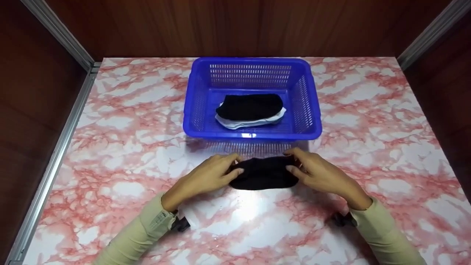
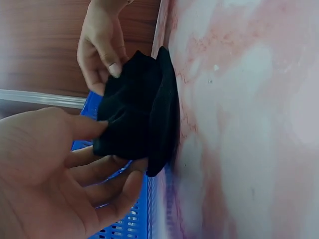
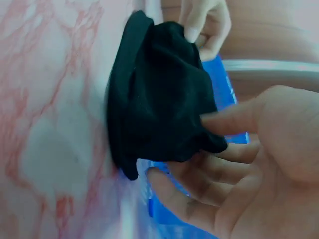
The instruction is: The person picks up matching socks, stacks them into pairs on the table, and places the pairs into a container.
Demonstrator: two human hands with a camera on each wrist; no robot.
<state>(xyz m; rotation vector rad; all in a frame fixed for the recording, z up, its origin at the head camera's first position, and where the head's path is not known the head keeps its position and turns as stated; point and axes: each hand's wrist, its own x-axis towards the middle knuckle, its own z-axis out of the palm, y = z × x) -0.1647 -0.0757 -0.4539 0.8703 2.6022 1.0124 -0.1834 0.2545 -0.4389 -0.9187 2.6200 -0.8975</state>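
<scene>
A black sock [image 1: 263,173] is stretched between both hands, just in front of the basket. My left hand [image 1: 209,173] pinches its left end between thumb and fingers. At the right end, my right hand [image 1: 320,173] pinches the cloth in the same way. In the left wrist view the sock [image 2: 129,104] hangs from the fingers, and a lower fold of black cloth lies along the table. Whether that fold is a second sock, I cannot tell. The right wrist view shows the thumb on top of the sock [image 3: 169,99], with the other fingers beneath.
A blue plastic basket [image 1: 252,135] with slotted walls stands behind the hands. Inside it, a black sock [image 1: 252,106] lies flat on white socks [image 1: 239,124]. The table [image 1: 128,147] has a red and white marbled top. Brown wooden panels [image 1: 239,29] enclose its back and sides.
</scene>
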